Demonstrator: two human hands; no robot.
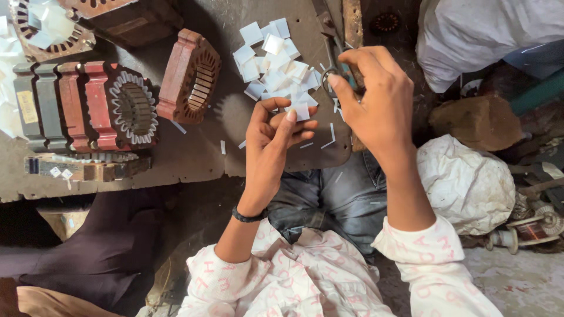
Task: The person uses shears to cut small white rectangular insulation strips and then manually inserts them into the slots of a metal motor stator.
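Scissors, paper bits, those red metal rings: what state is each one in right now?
Scissors: gripped by the right hand, blades pointing away.
Paper square: pinched in the left hand.
Paper pile: loose, cut, heaped on the board.
Red ring: tilted on edge, slots bare.
Ring stack: lying sideways, front ring's slots lined with white paper.

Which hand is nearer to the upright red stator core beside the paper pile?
Left. The left hand, pinching a white paper piece, sits just right of the red stator core; the right hand, on scissors, is farther right.
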